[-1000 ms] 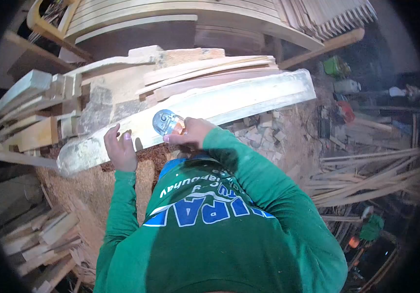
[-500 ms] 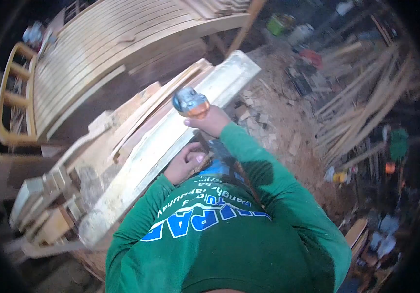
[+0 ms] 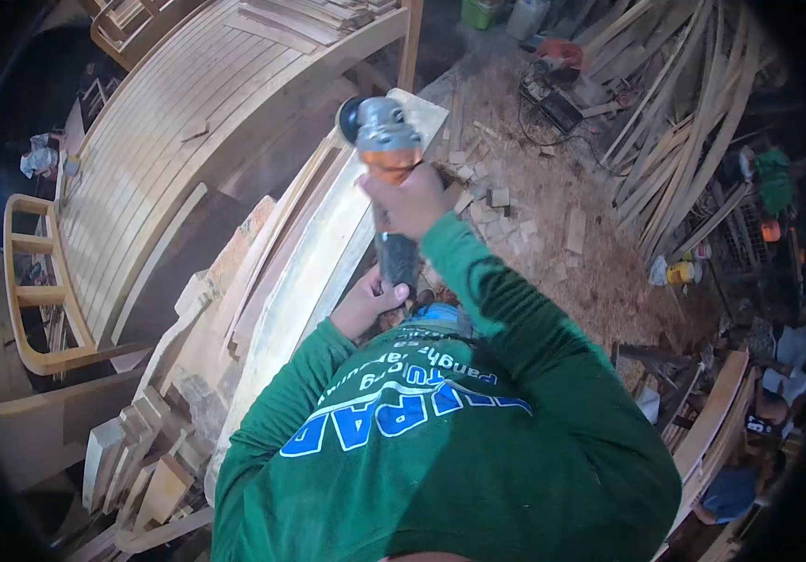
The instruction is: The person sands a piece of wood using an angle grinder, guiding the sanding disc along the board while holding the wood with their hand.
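An angle grinder (image 3: 389, 136) with a silver head, an orange collar and a dark body is held upright in front of my chest. My right hand (image 3: 410, 201) wraps round it just below the orange collar. Lower down, my left hand (image 3: 370, 304) grips the dark rear end of the tool. The round disc at the tool's head faces left. Beneath and left of the tool lies a long pale plank (image 3: 314, 267), running from upper right to lower left.
Slatted curved wooden panel (image 3: 169, 140) at upper left, with a rounded frame (image 3: 33, 295) beside it. Cut wood pieces (image 3: 141, 450) lie at lower left. Long thin strips (image 3: 703, 122) lean at upper right. Blocks and sawdust cover the floor. Another person (image 3: 731, 492) is at lower right.
The view has turned, so the plank now runs more steeply. The grinder has been raised off the plank and tilted upright. My left hand, earlier free above the plank, has closed on its rear end.
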{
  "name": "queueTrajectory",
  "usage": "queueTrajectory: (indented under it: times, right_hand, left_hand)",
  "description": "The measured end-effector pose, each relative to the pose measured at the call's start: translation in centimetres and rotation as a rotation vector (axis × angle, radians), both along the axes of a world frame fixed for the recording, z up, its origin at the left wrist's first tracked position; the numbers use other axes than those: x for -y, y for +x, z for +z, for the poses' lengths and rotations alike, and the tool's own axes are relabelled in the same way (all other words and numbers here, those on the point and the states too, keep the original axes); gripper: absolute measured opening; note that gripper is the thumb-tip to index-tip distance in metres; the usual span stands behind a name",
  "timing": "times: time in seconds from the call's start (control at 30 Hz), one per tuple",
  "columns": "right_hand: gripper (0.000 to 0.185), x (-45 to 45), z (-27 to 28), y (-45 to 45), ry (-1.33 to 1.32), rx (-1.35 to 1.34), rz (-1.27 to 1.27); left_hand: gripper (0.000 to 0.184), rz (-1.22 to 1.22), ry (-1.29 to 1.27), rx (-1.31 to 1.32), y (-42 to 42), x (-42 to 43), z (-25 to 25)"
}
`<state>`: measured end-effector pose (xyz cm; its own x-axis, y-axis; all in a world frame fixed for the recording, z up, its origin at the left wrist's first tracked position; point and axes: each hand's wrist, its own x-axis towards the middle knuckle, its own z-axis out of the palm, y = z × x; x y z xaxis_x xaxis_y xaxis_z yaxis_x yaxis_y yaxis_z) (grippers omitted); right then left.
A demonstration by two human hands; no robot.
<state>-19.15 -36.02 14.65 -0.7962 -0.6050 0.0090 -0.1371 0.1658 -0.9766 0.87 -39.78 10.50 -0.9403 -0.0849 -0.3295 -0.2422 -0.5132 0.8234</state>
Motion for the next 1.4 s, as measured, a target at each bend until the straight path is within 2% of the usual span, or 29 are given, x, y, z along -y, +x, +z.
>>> queueTrajectory:
  times: [0.1, 0.17, 0.23, 0.3, 0.33, 0.4, 0.43, 0.6, 0.77, 0.87, 0.97, 1.13, 1.27, 1.4]
  right_hand:
    - [0.047, -3.0, 2.9, -3.7, -0.019, 0.171, 0.053]
    - [0.044, -5.2, 4.3, -5.8, -0.129, 0.184, 0.041]
    - [0.031, -7.8, 6.5, -7.0, -0.063, 0.122, -0.05]
    - [0.033, -9.8, 7.1, -8.4, -0.156, 0.022, -0.137]
    - [0.033, -11.2, 7.2, -9.3, -0.093, 0.048, -0.158]
    - [0.033, -13.9, 7.2, -10.8, 0.032, 0.099, -0.193]
    - [0.033, -14.6, 7.4, -11.0, -0.008, 0.091, -0.218]
    - [0.034, -16.5, 7.7, -9.4, -0.162, 0.16, -0.314]
    - [0.035, -17.3, 6.8, -8.6, -0.065, 0.177, -0.299]
    - [0.035, -17.4, 7.4, -7.5, -0.082, 0.146, -0.299]
    - [0.033, -17.2, 7.9, -7.0, -0.132, 0.151, -0.303]
    - [0.031, -17.0, 8.0, -6.8, -0.161, 0.182, -0.267]
    - [0.03, -16.6, 8.1, -6.4, -0.141, 0.213, -0.261]
    - [0.031, -16.5, 7.5, -6.2, -0.091, 0.168, -0.225]
  left_hand:
    - [0.062, 0.059, -0.193, -0.038, -0.2, 1.7, 0.6]
    - [0.063, 0.169, -0.463, 0.083, 0.7, 3.6, -1.3]
    - [0.069, 0.232, -1.088, 0.225, 1.9, 5.1, -0.9]
    - [0.075, 0.18, -1.46, 0.319, 3.4, 6.1, -1.5]
    - [0.078, 0.151, -1.648, 0.367, 4.0, 6.5, -1.9]
    - [0.079, 0.087, -1.627, 0.455, 5.1, 6.9, -3.0]
    - [0.08, 0.057, -1.616, 0.496, 5.3, 7.1, -3.1]
    - [0.06, -0.014, -1.587, 0.43, 5.4, 9.5, -3.9]
    - [0.036, -0.078, -1.626, 0.308, 5.5, 10.1, -3.2]
    - [0.032, 0.175, -1.558, 0.386, 5.8, 10.6, -3.5]
    - [0.033, 0.369, -1.482, 0.379, 6.2, 10.4, -4.6]
    - [0.036, 0.397, -1.268, 0.382, 6.1, 8.8, -4.6]
    - [0.044, 0.326, -1.433, 0.324, 5.5, 7.8, -4.6]
    - [0.059, 0.209, -1.608, 0.334, 5.5, 5.9, -4.1]
